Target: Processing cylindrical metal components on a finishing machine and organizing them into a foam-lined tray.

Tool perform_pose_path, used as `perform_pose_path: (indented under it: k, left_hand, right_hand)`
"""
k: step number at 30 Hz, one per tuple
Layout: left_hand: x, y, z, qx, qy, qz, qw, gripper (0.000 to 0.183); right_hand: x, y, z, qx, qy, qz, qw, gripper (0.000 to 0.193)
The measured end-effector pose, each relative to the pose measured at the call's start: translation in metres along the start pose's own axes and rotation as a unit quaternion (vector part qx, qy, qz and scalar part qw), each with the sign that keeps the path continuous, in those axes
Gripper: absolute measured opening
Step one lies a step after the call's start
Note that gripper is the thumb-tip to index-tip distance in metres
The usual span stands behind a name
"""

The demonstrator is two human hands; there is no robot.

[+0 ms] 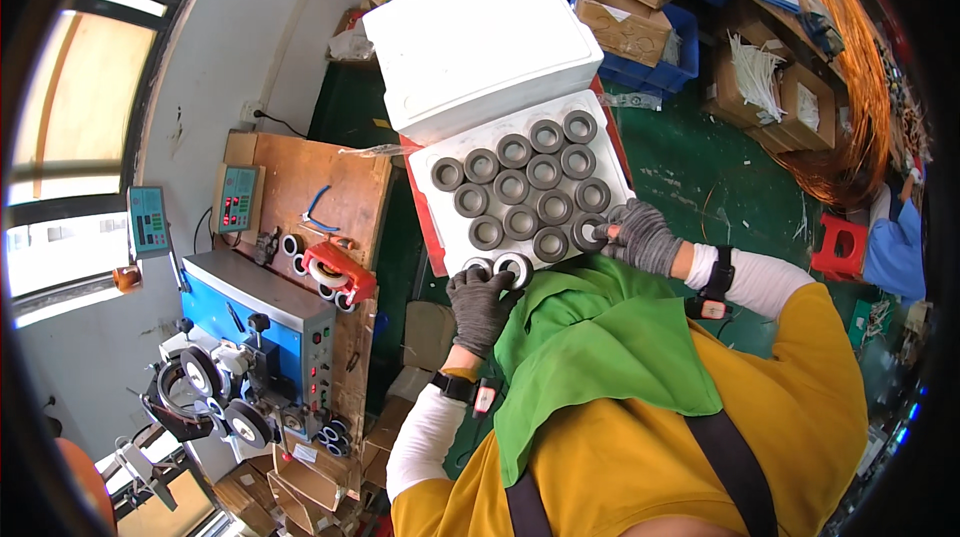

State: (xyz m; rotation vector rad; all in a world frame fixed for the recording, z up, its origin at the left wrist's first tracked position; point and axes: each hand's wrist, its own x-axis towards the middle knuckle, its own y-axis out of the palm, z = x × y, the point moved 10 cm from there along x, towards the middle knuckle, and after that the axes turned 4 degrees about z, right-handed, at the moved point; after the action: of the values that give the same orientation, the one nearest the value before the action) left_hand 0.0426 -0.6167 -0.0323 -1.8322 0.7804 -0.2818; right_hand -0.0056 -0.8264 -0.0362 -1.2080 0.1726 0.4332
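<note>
Rows of thick dark grey ring cores [514,151] lie flat on a white foam tray [440,227] in front of me. My left hand [478,309], in a grey knit glove, is at the tray's near edge. Its fingers are closed on a ring core [513,271] with a pale inner side; another ring core [478,265] sits beside it, partly covered by the fingertips. At the tray's near right corner, my gloved right hand [645,237] pinches the rim of a ring core [588,233], its thumb and finger closed.
Beyond the tray stands a large white foam box [480,47]. On the left, a wooden bench [350,172] carries a winding machine [250,327], a red tape dispenser [340,272] and pliers [318,212]. Copper wire [860,87] hangs at the right, near a red stool [840,245] and another person's blue sleeve [900,252].
</note>
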Motion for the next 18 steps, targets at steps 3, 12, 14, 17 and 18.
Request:
perform_pose_path:
  k: [3,12,14,17,18]
  left_hand:
    - [0.011,-0.038,-0.012,0.022,0.016,-0.053,0.998,0.029]
    - [0.095,-0.034,-0.013,0.124,0.013,-0.067,0.99,0.028]
    - [0.092,-0.032,-0.011,0.108,0.006,-0.064,0.992,0.029]
    - [0.066,-0.058,-0.013,0.09,0.014,-0.163,0.982,0.026]
    - [0.055,-0.057,-0.012,0.071,0.006,-0.135,0.988,0.027]
  right_hand:
    - [0.005,-0.046,0.015,-0.004,-0.056,-0.12,0.991,0.025]
    - [0.091,-0.038,0.001,-0.1,-0.014,-0.131,0.986,0.018]
    - [0.09,-0.042,0.007,-0.107,-0.007,-0.115,0.988,0.018]
    - [0.065,-0.058,0.012,-0.119,-0.01,-0.189,0.975,0.021]
    - [0.054,-0.064,0.016,-0.105,-0.042,-0.224,0.968,0.039]
